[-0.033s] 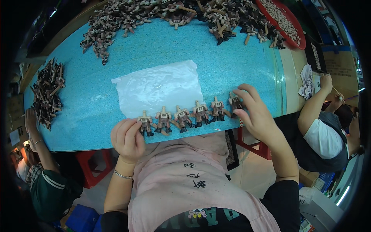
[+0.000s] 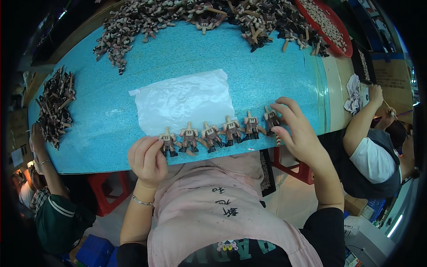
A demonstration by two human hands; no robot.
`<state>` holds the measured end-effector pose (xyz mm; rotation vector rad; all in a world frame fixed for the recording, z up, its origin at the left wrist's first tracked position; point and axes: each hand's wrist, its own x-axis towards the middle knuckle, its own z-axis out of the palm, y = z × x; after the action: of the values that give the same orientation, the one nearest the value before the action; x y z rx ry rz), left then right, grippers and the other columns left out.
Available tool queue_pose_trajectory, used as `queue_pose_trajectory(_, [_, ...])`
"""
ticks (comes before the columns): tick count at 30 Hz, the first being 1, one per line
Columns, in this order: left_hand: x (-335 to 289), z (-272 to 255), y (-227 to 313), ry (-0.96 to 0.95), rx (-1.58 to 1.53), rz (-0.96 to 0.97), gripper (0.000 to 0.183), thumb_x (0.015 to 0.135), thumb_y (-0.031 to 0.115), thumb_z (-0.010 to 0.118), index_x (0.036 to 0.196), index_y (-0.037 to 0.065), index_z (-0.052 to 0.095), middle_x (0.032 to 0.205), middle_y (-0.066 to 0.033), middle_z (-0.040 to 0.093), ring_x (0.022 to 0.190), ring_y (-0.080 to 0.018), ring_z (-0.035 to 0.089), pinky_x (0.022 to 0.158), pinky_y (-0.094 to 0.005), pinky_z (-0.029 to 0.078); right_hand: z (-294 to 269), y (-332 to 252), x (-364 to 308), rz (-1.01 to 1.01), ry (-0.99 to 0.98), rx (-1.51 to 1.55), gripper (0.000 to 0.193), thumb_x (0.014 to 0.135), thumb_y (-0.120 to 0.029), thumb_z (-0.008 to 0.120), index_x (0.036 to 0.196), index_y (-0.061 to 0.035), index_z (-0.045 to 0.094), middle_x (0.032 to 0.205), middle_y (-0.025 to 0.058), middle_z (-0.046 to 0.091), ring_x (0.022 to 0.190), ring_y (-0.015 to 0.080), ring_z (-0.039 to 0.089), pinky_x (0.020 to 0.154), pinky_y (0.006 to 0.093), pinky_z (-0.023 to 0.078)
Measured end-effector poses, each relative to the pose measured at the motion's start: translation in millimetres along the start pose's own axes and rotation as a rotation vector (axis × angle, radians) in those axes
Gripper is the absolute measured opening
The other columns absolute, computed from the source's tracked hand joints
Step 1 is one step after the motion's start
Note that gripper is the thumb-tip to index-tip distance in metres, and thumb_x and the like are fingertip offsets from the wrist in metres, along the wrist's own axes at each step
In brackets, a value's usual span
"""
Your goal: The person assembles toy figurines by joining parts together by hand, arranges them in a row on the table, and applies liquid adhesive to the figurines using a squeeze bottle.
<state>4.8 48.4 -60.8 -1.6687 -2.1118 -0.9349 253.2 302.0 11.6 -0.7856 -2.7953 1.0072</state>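
Observation:
Several small toy figures stand or lie in a row along the near edge of the blue table, heads away from me. They have pale heads and arms, brown bodies and black boots. My left hand (image 2: pixel 147 161), fingers curled together, has its fingertips against the arm of the leftmost toy figure (image 2: pixel 167 142). At the other end of the row, my right hand (image 2: pixel 294 127) is open, thumb and forefinger apart on either side of the rightmost toy figure (image 2: pixel 271 119). Whether those fingers touch it, I cannot tell. Behind the row lies a translucent plastic sheet (image 2: pixel 182 100).
Piles of similar figure parts (image 2: pixel 138 26) cover the table's far side, with a smaller pile (image 2: pixel 55 107) at the left. A red tray (image 2: pixel 347 42) of small pale pieces sits far right. Co-workers' arms (image 2: pixel 362 120) reach in at the right and left edges.
The thumb and fingers of my right hand have drawn slightly away from the rightmost figure. My left hand and the row look nearly the same.

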Motion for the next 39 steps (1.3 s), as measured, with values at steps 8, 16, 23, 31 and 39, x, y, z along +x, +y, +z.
queue_pose_trajectory(8, [-1.2, 0.6, 0.6, 0.023, -0.012, -0.001, 0.023, 0.074, -0.001, 0.058, 0.094, 0.002, 0.067, 0.097, -0.0105, 0.064, 0.089, -0.0283, 0.062, 0.078, -0.0382, 0.049, -5.9, 15.5, 0.2, -0.130, -0.137, -0.039, 0.058, 0.071, -0.002, 0.075, 0.124, -0.0046, 0.053, 0.125, 0.0142, 0.048, 0.114, 0.0309, 0.052, 0.093, 0.0379, 0.047])
queue_pose_trajectory(16, [-2.5, 0.1, -0.5, 0.005, -0.026, -0.013, 0.023, 0.074, 0.000, 0.059, 0.096, 0.002, 0.066, 0.100, -0.0114, 0.063, 0.092, -0.0294, 0.061, 0.081, -0.0392, 0.048, 0.7, 7.1, -2.8, -0.088, -0.147, 0.067, 0.058, 0.070, -0.015, 0.078, 0.122, -0.0053, 0.053, 0.122, 0.0149, 0.050, 0.112, 0.0345, 0.050, 0.094, 0.0419, 0.042])
queue_pose_trajectory(23, [38.1, -5.3, 32.3, -0.369, -0.178, -0.011, 0.054, 0.076, 0.025, 0.071, 0.123, 0.006, 0.056, 0.126, -0.0160, 0.050, 0.116, -0.0344, 0.048, 0.098, -0.0485, 0.036, 17.3, -7.5, 12.7, -0.331, -0.014, -0.170, 0.074, 0.071, -0.046, 0.071, 0.130, -0.0069, 0.050, 0.123, 0.0178, 0.049, 0.114, 0.0378, 0.047, 0.095, 0.0445, 0.039])
queue_pose_trajectory(31, [39.6, 10.3, 42.3, -0.502, -0.145, 0.062, 0.062, 0.074, 0.036, 0.071, 0.128, 0.009, 0.055, 0.120, -0.0103, 0.053, 0.112, -0.0297, 0.051, 0.093, -0.0464, 0.039, 59.7, -14.6, 24.7, -0.468, 0.001, -0.275, 0.074, 0.064, -0.040, 0.075, 0.127, -0.0073, 0.054, 0.109, 0.0106, 0.053, 0.093, 0.0292, 0.053, 0.081, 0.0403, 0.044])
queue_pose_trajectory(39, [37.3, -7.5, 4.2, -0.449, -0.109, 0.106, 0.061, 0.072, 0.034, 0.070, 0.127, 0.010, 0.056, 0.109, -0.0064, 0.055, 0.102, -0.0256, 0.053, 0.084, -0.0436, 0.043, 79.1, -42.8, 50.9, -0.585, 0.022, -0.220, 0.068, 0.067, -0.037, 0.074, 0.124, -0.0045, 0.056, 0.104, 0.0104, 0.055, 0.088, 0.0280, 0.054, 0.077, 0.0394, 0.046])
